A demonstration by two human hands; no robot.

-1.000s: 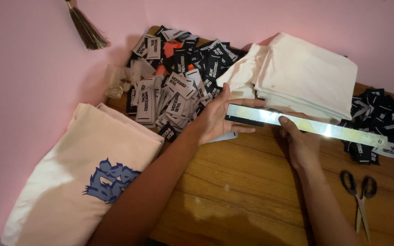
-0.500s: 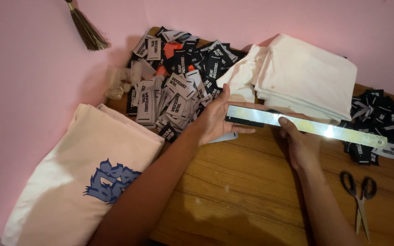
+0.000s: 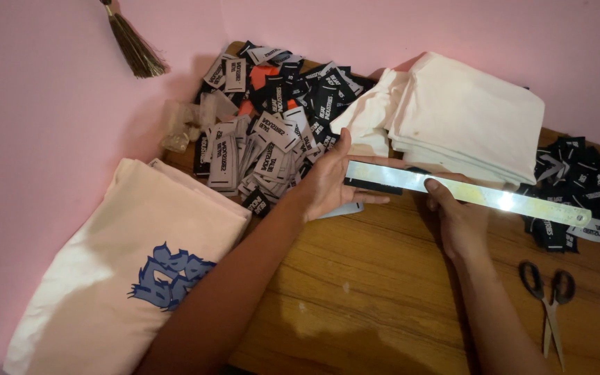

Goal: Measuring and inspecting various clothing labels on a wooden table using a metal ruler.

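Note:
A long steel ruler [image 3: 473, 194] is held level just above the wooden table [image 3: 383, 292]. My left hand [image 3: 335, 180] grips its left end, thumb up, with a dark label and a pale slip pressed under the fingers. My right hand [image 3: 456, 219] pinches the ruler near its middle from below. Just behind my left hand lies a heap of black, grey and orange woven labels [image 3: 272, 118].
A stack of folded white cloth [image 3: 467, 114] sits behind the ruler. More black labels [image 3: 581, 187] lie at the right, with scissors [image 3: 548, 298] nearer me. A cream folded garment with a blue print [image 3: 133, 271] lies at the left. A small broom [image 3: 130, 42] hangs on the pink wall.

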